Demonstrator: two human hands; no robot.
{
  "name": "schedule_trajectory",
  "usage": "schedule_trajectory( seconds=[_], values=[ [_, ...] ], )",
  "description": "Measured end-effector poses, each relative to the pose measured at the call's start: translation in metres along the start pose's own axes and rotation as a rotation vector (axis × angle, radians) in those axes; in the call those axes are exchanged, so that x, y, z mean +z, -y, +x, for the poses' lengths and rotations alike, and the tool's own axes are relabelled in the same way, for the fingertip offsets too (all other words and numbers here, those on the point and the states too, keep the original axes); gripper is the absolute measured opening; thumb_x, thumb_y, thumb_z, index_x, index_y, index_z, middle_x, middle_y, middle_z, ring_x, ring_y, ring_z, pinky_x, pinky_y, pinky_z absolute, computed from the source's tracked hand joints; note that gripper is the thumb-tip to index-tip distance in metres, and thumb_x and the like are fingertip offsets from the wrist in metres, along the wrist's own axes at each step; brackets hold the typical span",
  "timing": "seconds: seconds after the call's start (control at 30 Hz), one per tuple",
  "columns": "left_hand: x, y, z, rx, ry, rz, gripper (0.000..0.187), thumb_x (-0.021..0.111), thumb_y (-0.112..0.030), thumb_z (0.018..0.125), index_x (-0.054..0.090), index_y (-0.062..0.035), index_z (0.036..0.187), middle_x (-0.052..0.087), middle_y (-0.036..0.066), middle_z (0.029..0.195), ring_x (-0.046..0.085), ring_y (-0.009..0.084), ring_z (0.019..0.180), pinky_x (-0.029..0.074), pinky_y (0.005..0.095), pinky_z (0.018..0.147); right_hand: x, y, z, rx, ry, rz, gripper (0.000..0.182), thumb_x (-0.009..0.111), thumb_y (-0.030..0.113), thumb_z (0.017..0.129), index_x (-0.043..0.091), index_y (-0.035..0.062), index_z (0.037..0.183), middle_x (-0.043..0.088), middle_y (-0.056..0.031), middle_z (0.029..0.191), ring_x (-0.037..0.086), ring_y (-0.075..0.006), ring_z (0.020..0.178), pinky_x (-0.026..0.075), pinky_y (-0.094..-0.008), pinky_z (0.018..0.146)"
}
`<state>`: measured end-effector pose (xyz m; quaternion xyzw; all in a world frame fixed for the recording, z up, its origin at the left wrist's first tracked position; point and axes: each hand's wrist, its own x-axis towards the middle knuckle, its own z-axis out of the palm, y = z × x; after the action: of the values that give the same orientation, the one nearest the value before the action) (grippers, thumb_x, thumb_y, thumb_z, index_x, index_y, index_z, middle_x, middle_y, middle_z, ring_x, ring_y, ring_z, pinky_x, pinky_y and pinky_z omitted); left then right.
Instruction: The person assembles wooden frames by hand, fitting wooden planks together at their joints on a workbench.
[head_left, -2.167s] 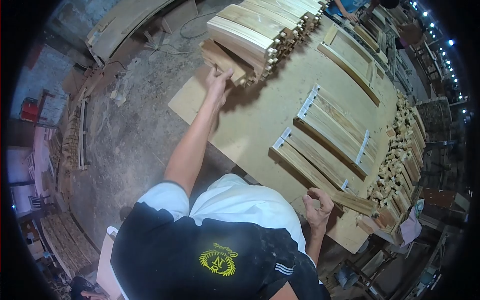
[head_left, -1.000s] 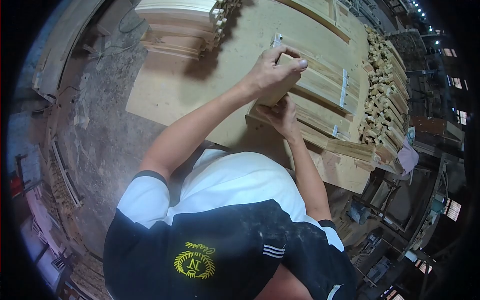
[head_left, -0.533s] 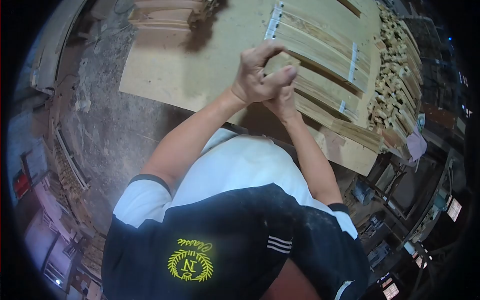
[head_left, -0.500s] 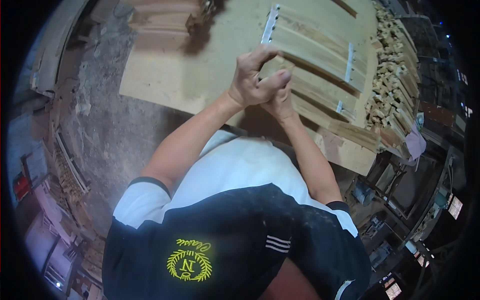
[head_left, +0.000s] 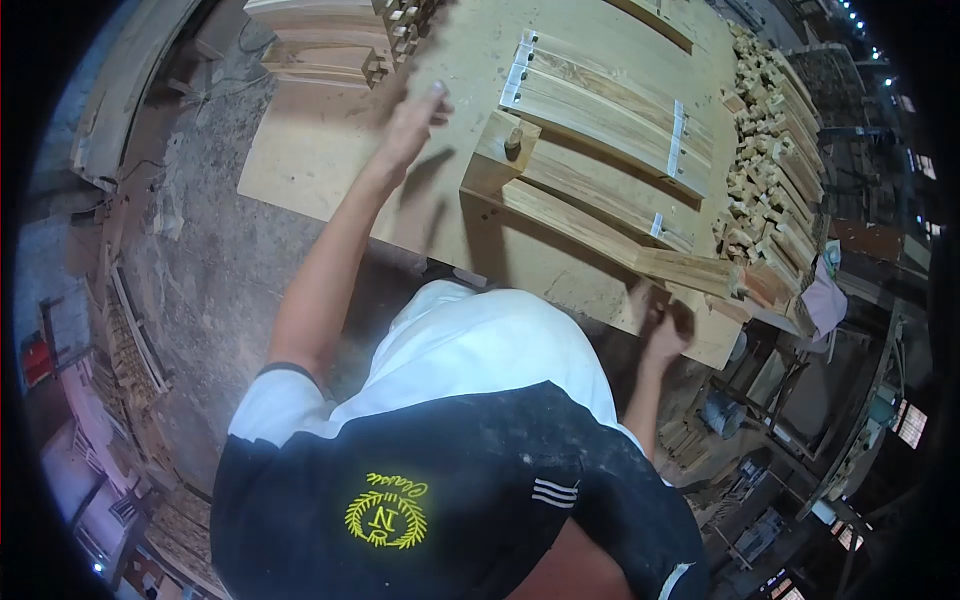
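Observation:
My left hand hovers over the board-topped table, fingers apart with nothing in them. To its right is a wooden block with a short round peg standing on its top. From this block a long wooden rail runs right to an angled wooden piece. My right hand is by the table's near edge, just below that angled piece; motion smears its fingers. Behind the block lie curved wooden panels with white strips across their ends.
Stacked wooden parts stand at the back left. A long pile of small wood pieces lines the right side. A pink cloth hangs at the right corner. Another wooden bar lies at the back.
My hands were together over the near end of the wooden pieces. They have parted, the left going left and the right moving toward me and right, leaving the block and peg uncovered.

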<state>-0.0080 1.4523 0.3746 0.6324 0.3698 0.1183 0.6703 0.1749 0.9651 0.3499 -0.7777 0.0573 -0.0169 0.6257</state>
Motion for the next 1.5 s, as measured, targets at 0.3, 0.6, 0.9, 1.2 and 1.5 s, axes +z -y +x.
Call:
schedule_trajectory(
  seconds=[0.3,0.6,0.9,1.2,1.5],
  values=[
    [0.048,0.047,0.033,-0.075,0.110,-0.024,0.078,0.045,-0.067,0.095,0.061,0.0040,0.120,0.063,0.016,0.116,0.055,0.0203,0.111,0.041,0.0362,0.100,-0.003,0.015,0.133,0.159,0.520,-0.094,0.033,0.055,0.032,0.099,0.063,0.0053,0.116,0.062,-0.0042,0.103,0.056,-0.0144,0.092,0.047,-0.0312,0.084],
    [0.035,-0.069,-0.039,0.474,0.090,-0.590,0.067,0.032,-0.047,0.104,0.058,0.0107,0.125,0.063,0.025,0.124,0.061,0.0310,0.119,0.040,0.0428,0.109,-0.006,0.101,0.146,0.046,0.433,0.440,0.054,0.052,0.055,0.097,0.059,0.0048,0.117,0.061,-0.0146,0.116,0.062,-0.0223,0.104,0.053,-0.0393,0.089],
    [0.059,-0.073,-0.091,0.919,-0.012,-0.688,0.062,0.042,-0.051,0.098,0.061,0.0067,0.112,0.067,0.018,0.108,0.059,0.0304,0.115,0.033,0.0460,0.113,-0.007,0.199,0.090,-0.051,-0.015,0.765,0.037,0.059,0.035,0.090,0.063,0.0050,0.112,0.065,-0.0146,0.114,0.062,-0.0303,0.111,0.049,-0.0502,0.099],
    [0.055,-0.117,-0.087,0.680,-0.127,-0.090,0.054,0.049,-0.036,0.089,0.060,0.0107,0.114,0.062,0.018,0.111,0.060,0.0249,0.104,0.044,0.0364,0.098,-0.003,0.183,0.076,-0.149,0.050,0.779,0.034,0.055,0.028,0.085,0.065,0.0033,0.106,0.068,-0.0153,0.103,0.065,-0.0303,0.100,0.053,-0.0481,0.090],
    [0.068,-0.077,-0.065,1.077,-0.409,-0.044,0.047,0.045,-0.025,0.086,0.062,0.0138,0.106,0.064,0.023,0.101,0.060,0.0310,0.096,0.048,0.0407,0.088,0.019,0.181,0.076,-0.042,-0.097,0.706,0.033,0.062,0.030,0.083,0.067,0.0045,0.104,0.069,-0.0079,0.102,0.064,-0.0234,0.098,0.049,-0.0378,0.093]
  ],
)
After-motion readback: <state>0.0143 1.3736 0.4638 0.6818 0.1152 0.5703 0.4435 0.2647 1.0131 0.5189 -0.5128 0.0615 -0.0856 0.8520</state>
